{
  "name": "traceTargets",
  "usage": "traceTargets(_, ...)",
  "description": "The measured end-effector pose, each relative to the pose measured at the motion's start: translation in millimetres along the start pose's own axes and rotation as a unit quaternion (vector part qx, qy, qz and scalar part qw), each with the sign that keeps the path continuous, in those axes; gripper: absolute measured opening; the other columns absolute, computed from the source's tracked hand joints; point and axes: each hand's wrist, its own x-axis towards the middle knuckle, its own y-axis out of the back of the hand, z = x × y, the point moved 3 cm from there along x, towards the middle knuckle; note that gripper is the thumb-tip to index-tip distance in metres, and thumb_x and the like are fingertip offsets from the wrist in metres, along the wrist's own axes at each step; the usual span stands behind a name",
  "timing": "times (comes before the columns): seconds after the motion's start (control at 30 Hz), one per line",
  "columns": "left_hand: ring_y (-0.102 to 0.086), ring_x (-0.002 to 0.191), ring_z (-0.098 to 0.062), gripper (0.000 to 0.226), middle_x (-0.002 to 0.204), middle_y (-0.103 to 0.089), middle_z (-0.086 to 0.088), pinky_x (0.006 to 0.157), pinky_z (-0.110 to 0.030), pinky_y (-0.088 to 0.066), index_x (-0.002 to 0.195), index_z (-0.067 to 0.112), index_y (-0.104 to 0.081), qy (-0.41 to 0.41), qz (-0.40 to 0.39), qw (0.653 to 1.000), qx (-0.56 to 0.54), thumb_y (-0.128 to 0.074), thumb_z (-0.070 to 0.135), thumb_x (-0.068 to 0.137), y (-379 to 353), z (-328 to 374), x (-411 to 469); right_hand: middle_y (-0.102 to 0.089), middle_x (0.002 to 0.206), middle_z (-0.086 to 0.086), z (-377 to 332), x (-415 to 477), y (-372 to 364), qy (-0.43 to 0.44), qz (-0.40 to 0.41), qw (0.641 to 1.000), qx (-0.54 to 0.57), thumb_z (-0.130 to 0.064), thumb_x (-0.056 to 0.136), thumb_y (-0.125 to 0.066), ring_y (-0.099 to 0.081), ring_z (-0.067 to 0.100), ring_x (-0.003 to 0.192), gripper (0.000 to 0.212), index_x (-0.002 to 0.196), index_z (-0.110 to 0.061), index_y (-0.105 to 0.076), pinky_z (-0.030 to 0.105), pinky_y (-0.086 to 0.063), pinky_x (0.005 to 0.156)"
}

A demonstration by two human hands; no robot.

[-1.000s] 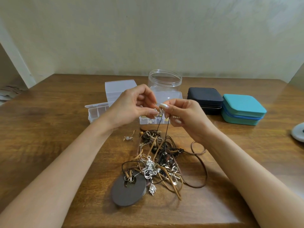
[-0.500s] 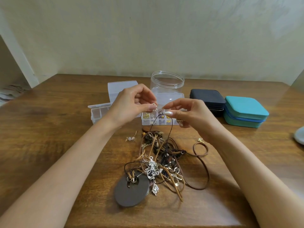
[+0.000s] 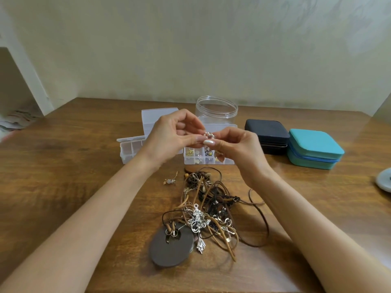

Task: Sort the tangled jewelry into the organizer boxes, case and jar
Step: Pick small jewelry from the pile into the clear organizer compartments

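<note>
Here the left hand (image 3: 172, 136) pinches a small pearl piece (image 3: 209, 135) from one side and the right hand (image 3: 237, 144) from the other, held clear of the tangled jewelry (image 3: 211, 208) below the wrists, probably to judge its compartment; the open organizer box (image 3: 224, 162) waits just beneath the hands, jar (image 3: 215, 111) beyond.

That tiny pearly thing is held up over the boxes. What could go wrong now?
The pearl piece is only pinched between fingertips of the left hand and right hand; if it slips, it might drop into a wrong slot of the open box or the tangle. The loose earring lies near the left forearm and could get swept away.
</note>
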Motion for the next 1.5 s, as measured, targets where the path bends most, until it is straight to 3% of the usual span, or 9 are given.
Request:
traceTargets(0.13, -0.068, 0.077, -0.012, 0.012, 0.083, -0.068, 0.004, 0.072, -0.028, -0.058, 0.090, 0.014, -0.061, -0.036, 0.015, 0.973, 0.229, -0.070, 0.012, 0.082, 20, 6, 1, -0.067, 0.067, 0.004, 0, 5, -2, -0.015, -0.007, 1.000, -0.026, -0.006, 0.079, -0.072, -0.058, 0.007, 0.056, 0.008, 0.078, -0.005, -0.065, 0.022, -0.048, 0.053)
traceTargets(0.23, -0.061, 0.093, -0.013, 0.011, 0.094, -0.063, 0.011, 0.082, -0.034, -0.051, 0.098, 0.023, -0.063, -0.012, -0.007, 0.853, 0.522, -0.057, 0.031, 0.092, 39, -5, -5, -0.066, 0.067, 0.000, -6, 18, -12, 0.007, -0.033, 0.982, -0.185, -0.012, 0.078, -0.074, -0.056, 0.000, 0.051, 0.010, 0.082, -0.006, -0.067, 0.015, -0.049, 0.052)
traceTargets(0.33, -0.049, 0.115, -0.016, 0.031, 0.121, -0.053, 0.003, 0.090, -0.033, -0.046, 0.122, 0.018, -0.054, 0.008, -0.042, 0.796, 0.604, -0.050, 0.033, 0.095, 45, -32, -19, -0.066, 0.074, -0.001, -5, 37, -36, 0.071, -0.047, 0.937, -0.338, -0.014, 0.080, -0.073, -0.057, 0.000, 0.058, 0.011, 0.086, -0.005, -0.070, 0.013, -0.050, 0.058)
traceTargets(0.57, -0.052, 0.116, -0.016, 0.024, 0.138, -0.038, 0.001, 0.097, -0.029, -0.045, 0.118, 0.014, -0.059, 0.017, -0.008, 0.840, 0.542, -0.053, 0.014, 0.094, 50, -48, -28, -0.067, 0.095, 0.010, 13, 71, -71, 0.143, -0.023, 0.849, -0.508, -0.012, 0.087, -0.066, -0.062, 0.021, 0.082, 0.012, 0.093, -0.002, -0.072, 0.029, -0.049, 0.069)
traceTargets(0.77, -0.052, 0.105, -0.006, 0.026, 0.146, -0.032, 0.007, 0.090, -0.023, -0.041, 0.070, 0.031, -0.057, 0.076, -0.034, 0.917, 0.390, -0.064, 0.012, 0.087, 61, -46, -21, -0.070, 0.086, 0.011, 9, 73, -70, 0.075, -0.046, 0.907, -0.411, -0.007, 0.079, -0.074, -0.063, 0.018, 0.067, 0.017, 0.095, -0.002, -0.071, 0.025, -0.054, 0.069)
traceTargets(0.87, -0.050, 0.112, -0.009, 0.027, 0.148, -0.031, 0.006, 0.097, -0.030, -0.041, 0.069, 0.034, -0.057, 0.091, -0.064, 0.920, 0.375, -0.065, 0.015, 0.087, 63, -46, -19, -0.071, 0.081, 0.012, 1, 73, -68, 0.085, -0.070, 0.914, -0.391, 0.008, 0.080, -0.067, -0.066, 0.014, 0.063, 0.014, 0.090, -0.001, -0.072, 0.017, -0.054, 0.064)
traceTargets(1.07, -0.047, 0.118, -0.010, 0.016, 0.149, -0.031, 0.005, 0.099, -0.030, -0.038, 0.079, 0.029, -0.060, 0.104, -0.083, 0.911, 0.390, -0.063, 0.016, 0.088, 64, -48, -17, -0.072, 0.087, 0.008, -9, 65, -73, 0.102, -0.135, 0.885, -0.434, 0.007, 0.077, -0.070, -0.068, 0.018, 0.081, 0.021, 0.094, -0.006, -0.073, 0.032, -0.057, 0.080)
traceTargets(1.3, -0.047, 0.115, -0.008, 0.011, 0.144, -0.035, 0.006, 0.098, -0.032, -0.041, 0.082, 0.030, -0.059, 0.088, -0.085, 0.906, 0.404, -0.064, 0.023, 0.088, 64, -51, -19, -0.067, 0.083, -0.004, -26, 51, -34, 0.115, -0.069, 0.893, -0.430, -0.002, 0.083, -0.070, -0.063, 0.004, 0.074, 0.016, 0.094, -0.014, -0.073, 0.017, -0.052, 0.075)
traceTargets(1.5, -0.044, 0.094, 0.001, 0.020, 0.098, -0.049, 0.015, 0.075, -0.017, -0.036, 0.083, 0.027, -0.059, -0.045, -0.043, 0.902, 0.427, -0.071, 0.042, 0.077, 52, -36, -27, -0.067, 0.079, -0.010, -23, 34, 16, 0.062, -0.100, 0.892, -0.437, -0.010, 0.082, -0.071, -0.059, -0.004, 0.058, 0.015, 0.092, -0.021, -0.071, 0.005, -0.045, 0.055)
